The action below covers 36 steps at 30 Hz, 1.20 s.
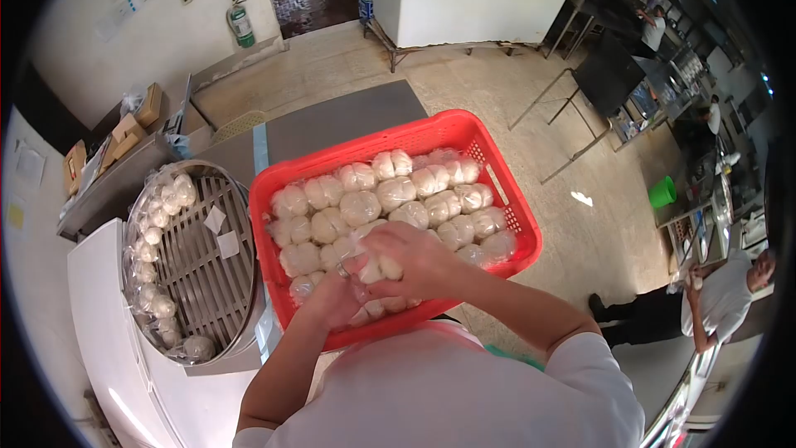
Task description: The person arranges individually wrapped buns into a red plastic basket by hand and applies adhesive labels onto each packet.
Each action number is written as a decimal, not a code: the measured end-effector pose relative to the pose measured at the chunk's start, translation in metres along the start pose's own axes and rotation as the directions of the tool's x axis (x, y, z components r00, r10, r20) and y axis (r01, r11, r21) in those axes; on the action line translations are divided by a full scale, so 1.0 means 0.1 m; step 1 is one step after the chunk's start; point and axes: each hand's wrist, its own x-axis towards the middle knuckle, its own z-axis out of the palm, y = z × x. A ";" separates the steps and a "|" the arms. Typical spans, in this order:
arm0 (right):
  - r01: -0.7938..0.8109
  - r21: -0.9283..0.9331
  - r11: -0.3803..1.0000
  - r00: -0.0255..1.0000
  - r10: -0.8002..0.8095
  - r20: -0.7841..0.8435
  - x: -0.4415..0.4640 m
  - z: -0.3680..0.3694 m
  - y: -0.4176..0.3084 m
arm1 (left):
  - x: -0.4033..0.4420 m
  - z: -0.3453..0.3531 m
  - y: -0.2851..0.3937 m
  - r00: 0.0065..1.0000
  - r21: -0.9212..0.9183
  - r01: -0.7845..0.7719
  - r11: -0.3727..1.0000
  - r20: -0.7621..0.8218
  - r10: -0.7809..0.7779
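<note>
A red plastic basket (520, 224) holds rows of white dough balls (361, 207) in clear plastic wrapping. Over its near part, my right hand (410, 261) is wrapped round a wrapped dough ball (380, 267), its fingers slightly blurred. My left hand (336, 294) is against the near left of the same ball, with fingers bent and partly hidden. To the left of the basket, a round slatted steamer tray (207, 241) has more wrapped dough balls (151, 270) along its left side and two small pale paper squares on its slats.
The basket rests on a grey table (348, 120). A white chest freezer (464, 4) stands ahead, with a black chair (608, 75) to its right. A fire extinguisher (240, 23) hangs on the left wall. One person (721, 299) stands at far right; others are farther back.
</note>
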 end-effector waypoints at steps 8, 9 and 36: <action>-0.686 0.340 0.644 0.675 0.737 -0.032 0.70 -1.03 1.35 | 0.11 0.24 0.10 0.945 0.332 -0.325 0.886 0.147 0.292; -0.702 0.306 0.643 0.681 0.732 0.022 0.74 -1.04 1.64 | 0.12 0.22 0.08 0.944 0.360 -0.331 0.872 0.121 0.308; -0.711 -0.466 0.527 0.641 0.758 -0.121 0.88 -0.33 2.11 | 0.26 0.01 0.06 0.945 0.526 -0.279 0.803 0.000 0.328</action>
